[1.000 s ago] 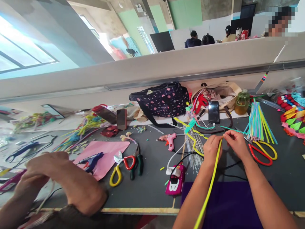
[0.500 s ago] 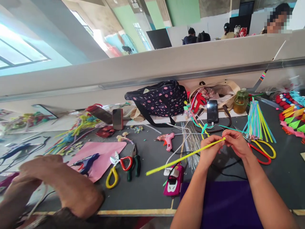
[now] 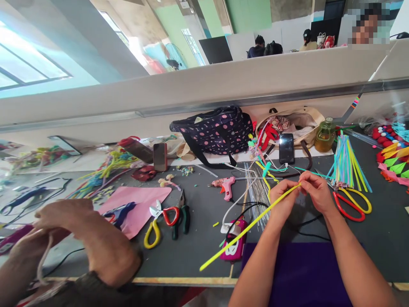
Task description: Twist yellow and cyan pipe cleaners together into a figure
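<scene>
- Pinching one end of a yellow pipe cleaner [image 3: 252,224], left hand [image 3: 283,200] and right hand [image 3: 315,191] meet right of centre.
- Its free end slants toward the lower middle, above the worktop [image 3: 198,251].
- Red and yellow scissors [image 3: 351,204] lie just right.

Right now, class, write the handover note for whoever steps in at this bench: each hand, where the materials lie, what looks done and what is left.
Left hand and right hand: both pinch the top end of the yellow pipe cleaner above the table.
Its free end slants down-left over the pink toy car.
Nearby: bundle of pipe cleaners, red-and-yellow scissors, pink glue gun, purple cloth.
Done: stem picked up and gripped.
Left: stem looks straight, no shape formed yet.
</scene>
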Tool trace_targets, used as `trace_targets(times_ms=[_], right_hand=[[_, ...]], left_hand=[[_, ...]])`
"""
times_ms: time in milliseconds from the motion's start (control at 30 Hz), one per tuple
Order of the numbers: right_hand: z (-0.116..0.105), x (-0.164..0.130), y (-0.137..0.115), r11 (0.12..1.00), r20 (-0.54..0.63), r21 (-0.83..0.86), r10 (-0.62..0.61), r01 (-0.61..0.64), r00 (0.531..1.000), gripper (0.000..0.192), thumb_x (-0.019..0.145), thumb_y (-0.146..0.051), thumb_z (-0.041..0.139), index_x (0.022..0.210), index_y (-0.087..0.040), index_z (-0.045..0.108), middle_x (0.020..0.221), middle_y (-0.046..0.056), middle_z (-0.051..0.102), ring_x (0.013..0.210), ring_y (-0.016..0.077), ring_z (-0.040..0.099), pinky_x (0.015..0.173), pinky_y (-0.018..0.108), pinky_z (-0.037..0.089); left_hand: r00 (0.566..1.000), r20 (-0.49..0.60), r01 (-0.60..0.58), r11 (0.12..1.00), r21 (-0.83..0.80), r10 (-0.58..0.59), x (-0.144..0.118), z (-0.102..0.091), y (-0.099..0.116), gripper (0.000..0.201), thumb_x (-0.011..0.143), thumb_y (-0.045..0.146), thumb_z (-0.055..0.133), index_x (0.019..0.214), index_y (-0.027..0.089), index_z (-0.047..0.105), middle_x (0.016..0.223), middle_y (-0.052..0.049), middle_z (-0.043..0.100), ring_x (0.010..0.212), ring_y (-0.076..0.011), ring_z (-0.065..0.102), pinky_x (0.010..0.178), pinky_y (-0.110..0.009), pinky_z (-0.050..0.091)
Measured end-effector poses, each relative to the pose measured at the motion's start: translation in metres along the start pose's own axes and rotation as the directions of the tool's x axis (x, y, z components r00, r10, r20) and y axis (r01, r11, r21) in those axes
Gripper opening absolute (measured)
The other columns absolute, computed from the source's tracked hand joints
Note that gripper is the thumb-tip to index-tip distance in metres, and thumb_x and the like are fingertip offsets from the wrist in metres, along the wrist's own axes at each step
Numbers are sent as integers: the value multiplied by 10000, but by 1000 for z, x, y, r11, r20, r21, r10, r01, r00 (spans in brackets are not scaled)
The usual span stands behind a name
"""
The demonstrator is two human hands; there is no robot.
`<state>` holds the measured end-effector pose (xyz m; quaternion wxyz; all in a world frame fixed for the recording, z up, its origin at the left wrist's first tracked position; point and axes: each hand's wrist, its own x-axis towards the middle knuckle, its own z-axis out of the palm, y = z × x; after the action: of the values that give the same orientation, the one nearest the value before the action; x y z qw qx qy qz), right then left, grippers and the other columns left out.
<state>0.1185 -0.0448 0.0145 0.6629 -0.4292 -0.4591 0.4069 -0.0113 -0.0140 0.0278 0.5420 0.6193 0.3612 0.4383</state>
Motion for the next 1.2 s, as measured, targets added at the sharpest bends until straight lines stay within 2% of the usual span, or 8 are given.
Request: trace_targets(times_ms=[100,233,300,433,567,700,1000,1200], right_hand=[[6,-1,5,992,-48,-110,-63,58,997,179,844,-366,603,757,-212,577,717,-19,494,580,112,440,535,245,377],[13,-3,7,938,-194,-323,-197,127,961,159,852,-328,583,751,-207,567,748,-7,513,668,132,489,591,247,406],[14,-2,6,949,-189,-301,-160,98,969,161,854,-338,587,762,-206,582,751,-5,535,648,129,500,587,249,415],[5,1,3,987,-96,-159,-34,18,995,171,855,-369,603,802,-208,628,703,-21,564,562,111,503,564,252,419],[-5,2,3,987,-71,-163,-11,-1,997,151,829,-358,648,823,-208,663,752,-13,594,584,112,528,565,252,422],[-7,1,2,982,-41,-189,-19,11,999,150,828,-351,651,801,-204,662,767,-7,596,589,112,530,559,250,426],[2,-1,-2,955,-69,-291,-78,55,995,163,848,-343,601,764,-203,611,740,-13,564,576,108,517,527,228,433],[13,-4,3,952,-179,-307,-62,4,982,164,826,-347,590,754,-201,579,693,-20,531,582,115,490,539,232,431]], left_hand=[[981,-69,-167,970,175,181,-2,3,-4,173,807,326,642,749,174,701,659,-9,646,585,-108,564,557,-213,447],[917,-53,-353,864,359,396,-2,4,-9,145,850,262,596,809,174,703,717,-29,664,657,-123,595,637,-230,462],[908,-55,-365,851,378,415,-1,3,-11,151,863,257,582,818,172,698,716,-29,661,650,-123,594,633,-230,458],[922,-88,-322,872,370,378,1,1,-13,167,872,272,575,813,179,700,711,-25,659,637,-125,591,605,-228,449],[923,-67,-329,869,370,379,1,1,-14,174,877,277,571,817,177,700,720,-28,664,649,-129,598,613,-231,452],[903,-48,-376,841,390,426,0,1,-12,149,882,244,570,821,174,687,717,-23,659,642,-119,593,608,-224,444],[801,26,-515,665,541,599,-1,0,-13,133,896,164,524,874,171,655,740,-41,657,681,-134,601,625,-237,455],[757,94,-541,539,645,647,-2,0,-13,146,911,158,490,917,160,635,743,-58,640,690,-154,591,629,-256,459]])
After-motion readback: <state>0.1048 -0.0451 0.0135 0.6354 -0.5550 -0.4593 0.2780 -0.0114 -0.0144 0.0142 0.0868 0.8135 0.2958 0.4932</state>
